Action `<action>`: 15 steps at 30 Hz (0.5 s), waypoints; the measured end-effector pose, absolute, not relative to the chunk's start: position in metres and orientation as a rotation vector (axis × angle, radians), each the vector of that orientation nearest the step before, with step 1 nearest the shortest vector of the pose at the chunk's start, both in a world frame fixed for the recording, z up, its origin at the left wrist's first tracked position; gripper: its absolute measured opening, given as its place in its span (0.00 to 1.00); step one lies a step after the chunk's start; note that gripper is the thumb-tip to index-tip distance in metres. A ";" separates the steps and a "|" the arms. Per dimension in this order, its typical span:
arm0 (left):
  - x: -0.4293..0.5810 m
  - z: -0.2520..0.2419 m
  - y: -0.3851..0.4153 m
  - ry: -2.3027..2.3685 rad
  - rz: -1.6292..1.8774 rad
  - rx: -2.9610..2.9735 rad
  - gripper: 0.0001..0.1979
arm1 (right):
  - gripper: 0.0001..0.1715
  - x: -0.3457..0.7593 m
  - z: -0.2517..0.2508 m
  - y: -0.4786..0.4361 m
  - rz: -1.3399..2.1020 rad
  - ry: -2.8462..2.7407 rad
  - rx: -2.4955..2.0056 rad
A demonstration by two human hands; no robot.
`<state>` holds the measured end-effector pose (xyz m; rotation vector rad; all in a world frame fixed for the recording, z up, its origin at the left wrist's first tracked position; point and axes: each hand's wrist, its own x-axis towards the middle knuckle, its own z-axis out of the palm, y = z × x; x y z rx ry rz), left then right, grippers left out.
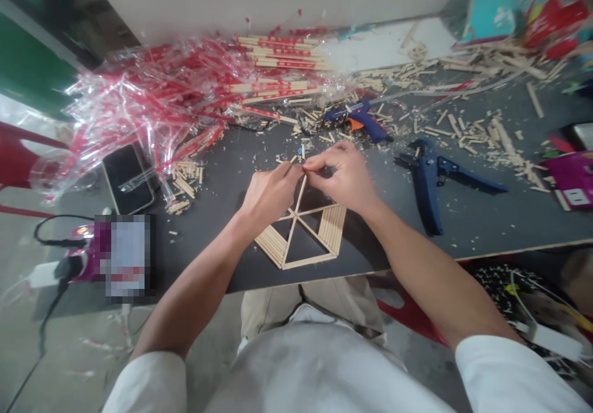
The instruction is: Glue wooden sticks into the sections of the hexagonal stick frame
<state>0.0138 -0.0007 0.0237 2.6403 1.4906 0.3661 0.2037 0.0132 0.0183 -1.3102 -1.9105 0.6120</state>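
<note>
Well, my stick frame (295, 215) lies flat by the table's (384, 240) near edge, presumably so both forearms can come in from the sides. My right hand (345, 175) has thumb and forefinger pinched closed, seemingly on a spoke's far tip; my left hand (273, 194) crowds beside it, fingers bent together, their grip hidden from me. The frame's hub sits nearer me than my fingertips. Farther toward the far edge rests the glue gun (356, 116), likely for easy reach.
</note>
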 end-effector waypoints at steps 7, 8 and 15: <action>0.015 0.022 -0.001 1.485 0.326 2.658 0.17 | 0.03 0.208 0.017 0.015 0.632 -1.936 -1.269; 0.015 0.022 -0.001 1.482 0.323 2.662 0.17 | 0.03 0.209 0.016 0.015 0.632 -1.934 -1.251; 0.015 0.026 -0.002 1.492 0.364 2.692 0.17 | 0.04 0.208 0.019 0.013 0.621 -1.935 -1.278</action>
